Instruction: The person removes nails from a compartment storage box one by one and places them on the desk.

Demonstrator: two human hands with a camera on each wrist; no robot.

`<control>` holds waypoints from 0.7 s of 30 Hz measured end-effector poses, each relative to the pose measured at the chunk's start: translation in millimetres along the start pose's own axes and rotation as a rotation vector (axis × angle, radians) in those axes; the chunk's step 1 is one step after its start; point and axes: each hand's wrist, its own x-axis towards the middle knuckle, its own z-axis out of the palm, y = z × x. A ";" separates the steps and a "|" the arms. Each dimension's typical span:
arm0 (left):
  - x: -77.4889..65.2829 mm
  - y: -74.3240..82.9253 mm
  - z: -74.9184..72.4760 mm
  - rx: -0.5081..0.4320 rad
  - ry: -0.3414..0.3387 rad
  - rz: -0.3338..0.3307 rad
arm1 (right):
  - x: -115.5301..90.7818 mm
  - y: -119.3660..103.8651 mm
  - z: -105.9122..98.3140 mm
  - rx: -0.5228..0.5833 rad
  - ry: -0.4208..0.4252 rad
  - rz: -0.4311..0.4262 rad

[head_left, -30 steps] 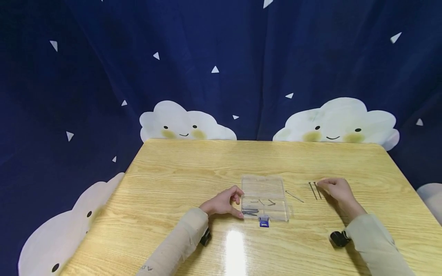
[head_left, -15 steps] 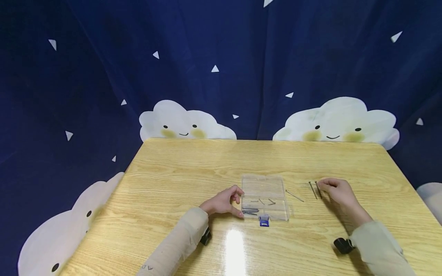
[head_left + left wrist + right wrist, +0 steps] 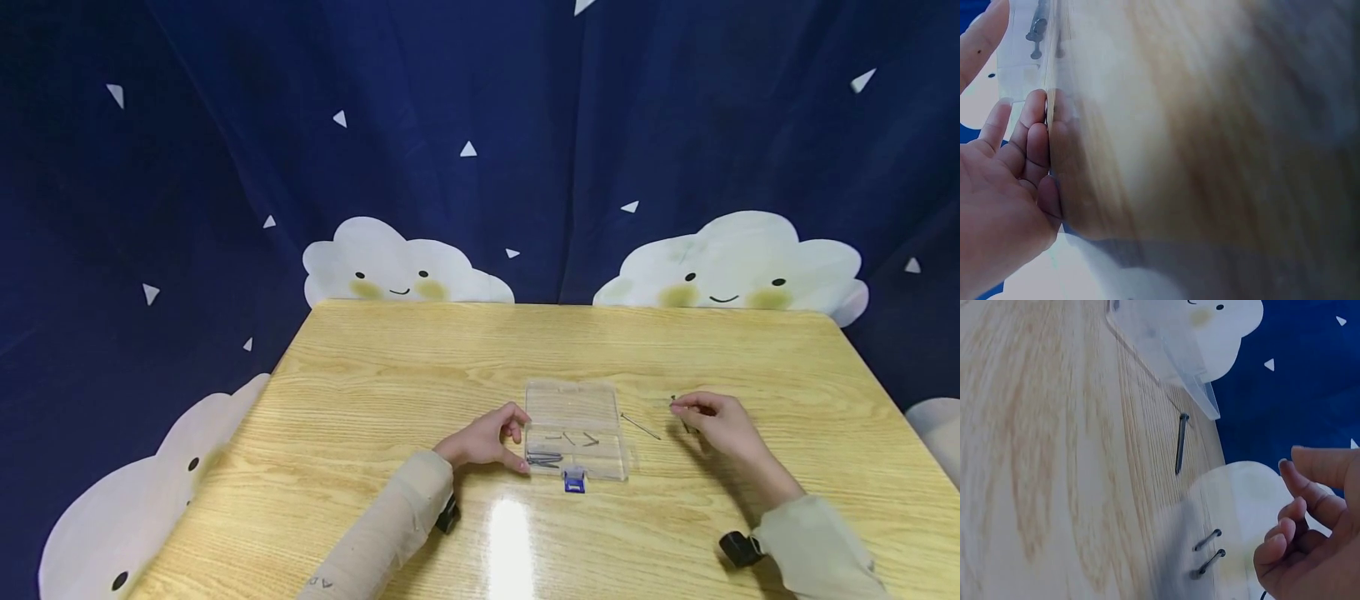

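A clear plastic compartment box [image 3: 607, 467] lies with its lid [image 3: 573, 402] folded back and a blue latch [image 3: 574, 482] in front. Inside are several longer nails [image 3: 543, 457] at front left and a few smaller nails [image 3: 591, 439] behind. My left hand [image 3: 487, 437] touches the box's left side, thumb at the front corner, fingers near the hinge, spread apart. My right hand [image 3: 723, 425] hovers over two nails [image 3: 1212, 561] on the table, thumb and forefinger close together with nothing between them in the right wrist view. A third nail [image 3: 1182, 444] lies between them and the box.
The wooden table [image 3: 390, 358] stretches beyond both hands. A dark blue curtain [image 3: 465, 192] with white clouds hangs along its far and left sides. Black wrist cameras [image 3: 741, 550] sit at the sleeves.
My right hand has shifted slightly left, from beside the pair of nails to over them, now partly covering them. The left hand and the box stay where they were.
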 end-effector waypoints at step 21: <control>0.4 -0.3 0.2 -0.013 0.000 -0.010 | 5.1 -11.3 38.9 0.013 -0.161 -0.464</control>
